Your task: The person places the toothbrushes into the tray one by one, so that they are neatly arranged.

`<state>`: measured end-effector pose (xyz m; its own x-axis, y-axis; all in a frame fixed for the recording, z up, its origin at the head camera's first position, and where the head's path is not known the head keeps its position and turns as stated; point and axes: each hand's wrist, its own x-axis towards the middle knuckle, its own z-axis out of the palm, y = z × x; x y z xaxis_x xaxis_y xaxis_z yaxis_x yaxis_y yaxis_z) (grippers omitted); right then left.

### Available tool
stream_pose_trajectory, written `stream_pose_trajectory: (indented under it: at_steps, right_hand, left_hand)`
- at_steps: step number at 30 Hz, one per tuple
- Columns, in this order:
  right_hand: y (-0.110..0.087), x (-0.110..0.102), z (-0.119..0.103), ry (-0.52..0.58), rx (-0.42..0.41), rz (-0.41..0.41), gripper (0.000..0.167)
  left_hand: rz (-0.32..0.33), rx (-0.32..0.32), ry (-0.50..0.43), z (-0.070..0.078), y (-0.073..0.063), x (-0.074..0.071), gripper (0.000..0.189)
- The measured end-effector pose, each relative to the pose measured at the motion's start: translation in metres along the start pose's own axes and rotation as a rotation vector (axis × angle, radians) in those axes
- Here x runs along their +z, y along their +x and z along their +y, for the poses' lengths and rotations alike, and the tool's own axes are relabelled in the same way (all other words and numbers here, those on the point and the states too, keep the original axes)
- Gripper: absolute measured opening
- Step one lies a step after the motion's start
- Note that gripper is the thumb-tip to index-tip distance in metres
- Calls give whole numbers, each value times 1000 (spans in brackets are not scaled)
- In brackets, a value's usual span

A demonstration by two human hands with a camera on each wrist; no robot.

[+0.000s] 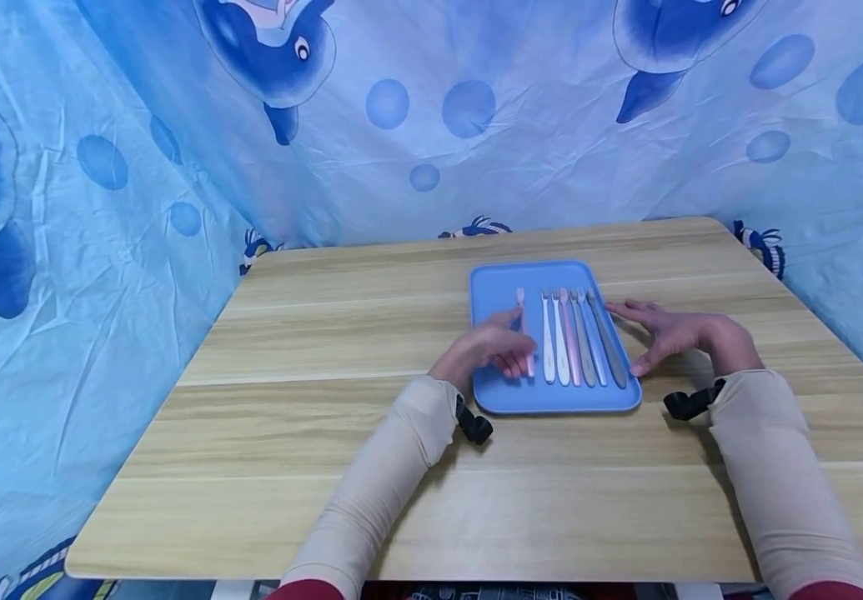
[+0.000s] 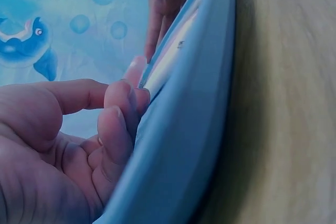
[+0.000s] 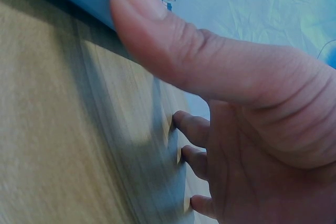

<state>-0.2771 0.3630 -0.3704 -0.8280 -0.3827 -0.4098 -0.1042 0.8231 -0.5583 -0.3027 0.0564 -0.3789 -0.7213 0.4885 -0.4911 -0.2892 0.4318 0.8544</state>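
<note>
On the blue tray (image 1: 502, 400), my left hand (image 1: 494, 343) pinches a slim pink utensil (image 1: 521, 298) near the tray's left side. In the left wrist view, the bent fingers (image 2: 118, 124) meet at it, and its pink end (image 2: 137, 65) pokes out past them. To its right lies a row of several slim-handled utensils, some with fork-like tips: a white one (image 1: 548, 342), a pink one (image 1: 570, 337) and a dark grey one (image 1: 607, 342) among them. My right hand (image 1: 674, 333) is spread at the tray's right edge, its thumb (image 3: 139, 3) against the rim.
The tray lies on a wood-grain table (image 1: 311, 358), toward the right of its middle. Behind the table hangs a blue curtain (image 1: 371, 183) printed with dolphins. A black wrist camera (image 1: 474, 425) is strapped at the left cuff, another (image 1: 686, 404) at the right.
</note>
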Motion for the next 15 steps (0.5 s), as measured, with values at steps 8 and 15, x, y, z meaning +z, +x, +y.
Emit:
stream_pose_trajectory:
  at_steps: [8, 15]
  right_hand:
    - [0, 0, 0, -2, 8, -1, 124]
    - [0, 1, -1, 3, 20, -1, 124]
  left_hand:
    - [-15, 7, 44, 4, 4, 7, 93]
    - [3, -9, 51, 4, 8, 10, 92]
